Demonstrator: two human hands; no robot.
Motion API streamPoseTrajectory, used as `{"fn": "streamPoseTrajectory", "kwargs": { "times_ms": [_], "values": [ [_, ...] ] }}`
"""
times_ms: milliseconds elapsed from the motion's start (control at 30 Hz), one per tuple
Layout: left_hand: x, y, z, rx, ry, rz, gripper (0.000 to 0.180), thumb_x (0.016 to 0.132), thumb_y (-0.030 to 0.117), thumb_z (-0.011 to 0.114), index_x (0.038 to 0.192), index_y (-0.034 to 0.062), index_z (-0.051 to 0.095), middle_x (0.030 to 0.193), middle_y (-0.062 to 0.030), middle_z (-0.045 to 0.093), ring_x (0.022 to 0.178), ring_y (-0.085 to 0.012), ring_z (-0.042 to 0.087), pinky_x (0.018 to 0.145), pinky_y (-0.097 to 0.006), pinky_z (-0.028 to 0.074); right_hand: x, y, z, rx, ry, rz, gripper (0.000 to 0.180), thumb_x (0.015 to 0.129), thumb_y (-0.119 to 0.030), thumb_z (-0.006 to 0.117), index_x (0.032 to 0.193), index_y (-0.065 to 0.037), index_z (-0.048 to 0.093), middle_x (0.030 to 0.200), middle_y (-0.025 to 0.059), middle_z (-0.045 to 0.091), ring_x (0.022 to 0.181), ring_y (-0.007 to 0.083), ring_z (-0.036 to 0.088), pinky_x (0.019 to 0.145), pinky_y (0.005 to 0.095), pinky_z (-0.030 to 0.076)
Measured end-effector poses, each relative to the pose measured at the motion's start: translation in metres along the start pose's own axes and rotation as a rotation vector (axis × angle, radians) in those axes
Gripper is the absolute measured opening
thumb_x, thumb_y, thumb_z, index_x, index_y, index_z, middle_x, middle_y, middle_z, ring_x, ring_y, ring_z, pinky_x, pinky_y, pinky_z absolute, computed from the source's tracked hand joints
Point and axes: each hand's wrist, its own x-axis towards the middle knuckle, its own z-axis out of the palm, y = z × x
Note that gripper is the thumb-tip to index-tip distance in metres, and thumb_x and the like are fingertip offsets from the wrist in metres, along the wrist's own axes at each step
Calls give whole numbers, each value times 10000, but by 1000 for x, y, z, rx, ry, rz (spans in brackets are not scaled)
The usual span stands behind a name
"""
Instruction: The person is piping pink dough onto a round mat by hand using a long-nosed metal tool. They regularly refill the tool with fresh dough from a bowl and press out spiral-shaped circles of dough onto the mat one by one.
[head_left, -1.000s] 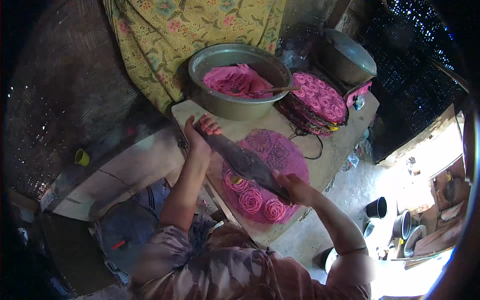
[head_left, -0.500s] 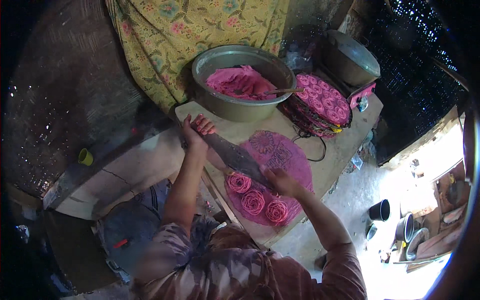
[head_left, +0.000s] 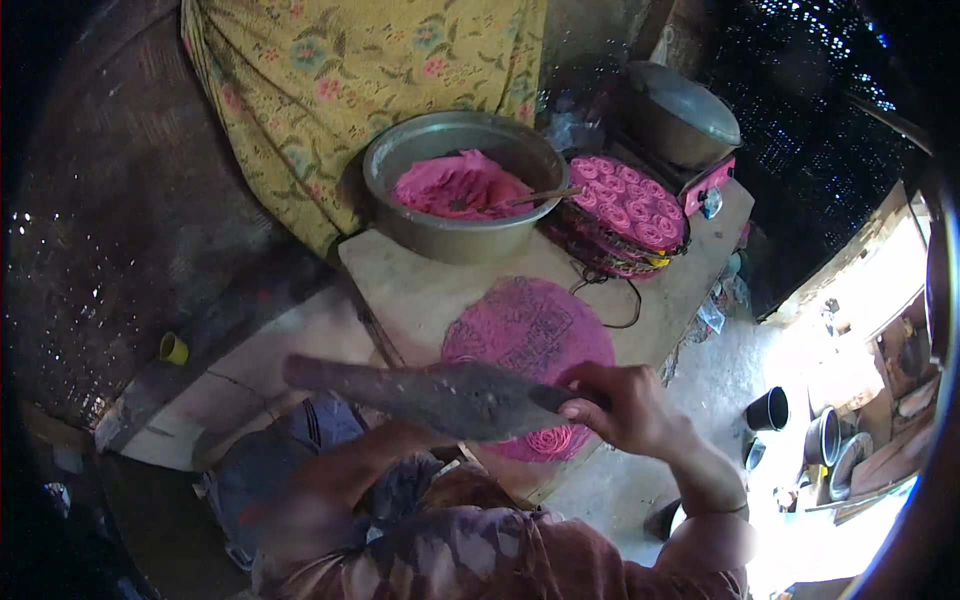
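Note:
My right hand (head_left: 620, 405) grips the handle end of a long, wide, dark metal blade (head_left: 440, 395). I hold the blade level above the near edge of a round pink woven mat (head_left: 530, 325). The mat lies on a pale wooden table (head_left: 420, 290). One pink spiral of dough (head_left: 548, 440) shows on the mat just below the blade. My left forearm (head_left: 370, 455) reaches up under the blade, which hides the hand. A metal bowl (head_left: 400, 165) of pink dough (head_left: 455, 185) with a spoon in it stands at the table's far side.
A stack of round trays (head_left: 625, 200) covered with pink spirals sits right of the bowl. Behind it is a lidded pot (head_left: 680, 115) on a pink stove. A yellow flowered cloth (head_left: 350, 70) hangs at the back. Dark pots (head_left: 768, 408) stand on the ground to the right.
The blade has lifted off the mat and come toward me, now held level. My left hand has left the blade's far end. The several spirals seen earlier are mostly covered.

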Motion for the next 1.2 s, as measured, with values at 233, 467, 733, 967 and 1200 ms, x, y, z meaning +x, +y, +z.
{"fn": "streamPoseTrajectory", "kwargs": {
  "times_ms": [233,467,733,967,1200],
  "values": [
    [55,22,40,-191,-100,192,406,898,418,540,1096,65,576,1013,-128,622,1002,-239,574,853,-365,447,-36,119,25,297,-160,284,407,967,-366,438,954,-5,624,762,124,609,738,263,610,720,329,477],
    [89,8,30,-442,-244,304,361,883,394,570,1016,59,602,944,-104,641,904,-229,607,772,-353,479,21,-49,-45,-13,-148,-704,545,895,-302,585,1321,-35,376,1071,195,572,892,340,605,765,421,490],
    [98,-19,-1,-167,-358,73,297,841,349,626,930,66,621,864,-103,655,821,-246,626,750,-363,489,70,-24,-53,115,241,-80,562,867,-162,581,1335,-49,291,873,220,606,730,390,629,587,456,481],
    [35,-110,-77,-361,108,-356,383,865,345,597,1095,39,574,1140,-116,603,1028,-191,570,884,-373,454,115,-1,-131,824,1141,-155,184,971,-246,448,1059,-84,461,623,11,452,421,101,383,401,268,390],
    [41,-100,-149,-824,1291,416,341,898,284,522,1146,50,516,1112,-111,530,1109,-290,503,1016,-499,364,266,12,9,1498,487,22,506,980,-498,310,1102,-45,500,990,126,622,967,268,588,891,402,448]
  ]
}}
